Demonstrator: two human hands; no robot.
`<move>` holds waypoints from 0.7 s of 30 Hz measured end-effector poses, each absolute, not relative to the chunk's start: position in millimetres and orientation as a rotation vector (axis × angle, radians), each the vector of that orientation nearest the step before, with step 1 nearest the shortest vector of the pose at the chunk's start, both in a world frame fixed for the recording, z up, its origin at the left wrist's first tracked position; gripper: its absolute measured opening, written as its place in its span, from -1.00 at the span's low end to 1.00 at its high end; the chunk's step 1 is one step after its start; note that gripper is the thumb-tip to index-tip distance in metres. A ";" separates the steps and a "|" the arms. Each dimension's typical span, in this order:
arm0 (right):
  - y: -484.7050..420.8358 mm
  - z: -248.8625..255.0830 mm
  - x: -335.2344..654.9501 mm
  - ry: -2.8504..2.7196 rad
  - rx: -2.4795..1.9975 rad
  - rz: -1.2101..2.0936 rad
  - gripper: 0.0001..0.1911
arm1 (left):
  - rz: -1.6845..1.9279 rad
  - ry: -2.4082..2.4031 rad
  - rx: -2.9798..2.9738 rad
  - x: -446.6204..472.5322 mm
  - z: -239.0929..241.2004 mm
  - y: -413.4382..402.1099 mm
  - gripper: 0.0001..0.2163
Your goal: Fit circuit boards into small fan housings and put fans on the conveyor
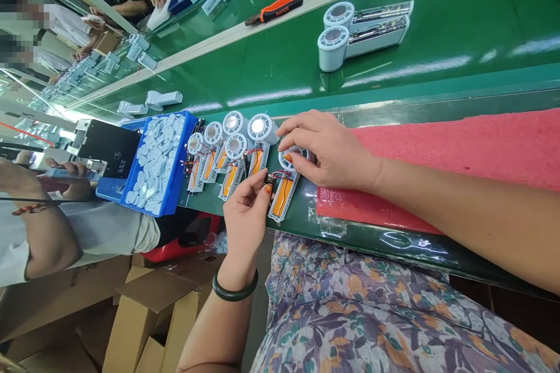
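Note:
My left hand [247, 213] pinches a small dark circuit board [269, 180] between thumb and finger. Thin wires run from the board to an opened light-blue handheld fan [280, 208], whose handle shows an orange battery. My right hand [326, 148] curls over this fan's round head, covering part of it, with the thumb on its top. Just left of my hands, several more opened fans [236, 145] stand in a cluster, with batteries and loose wires showing.
A blue bin [186, 145] of small light-blue parts stands at the left, beside a co-worker. A red mat [437, 157] lies under my right forearm. Farther back are two open fans [335, 46] and orange-handled pliers [280, 7]. Cardboard boxes [144, 315] sit below the bench.

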State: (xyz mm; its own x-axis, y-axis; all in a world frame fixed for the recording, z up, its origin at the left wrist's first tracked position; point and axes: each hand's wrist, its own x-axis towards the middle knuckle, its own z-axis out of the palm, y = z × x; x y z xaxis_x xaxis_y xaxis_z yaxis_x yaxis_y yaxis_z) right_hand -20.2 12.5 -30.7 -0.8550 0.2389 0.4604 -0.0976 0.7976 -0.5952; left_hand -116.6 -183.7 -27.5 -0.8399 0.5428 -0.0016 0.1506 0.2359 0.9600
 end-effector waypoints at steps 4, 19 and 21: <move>10.6 -31.0 -19.7 -2.441 -0.063 0.861 -0.81 | 1.601 2.194 0.681 -117.0 -26.4 -183.9 -0.67; 41.1 -16.4 -27.6 -2.364 -0.255 0.877 -0.79 | 1.024 2.712 2.109 -114.8 -41.9 -203.7 -0.40; 55.1 -3.6 -11.2 -2.385 -0.315 0.834 -0.80 | 1.099 2.605 2.160 -127.4 -36.8 -199.3 -0.34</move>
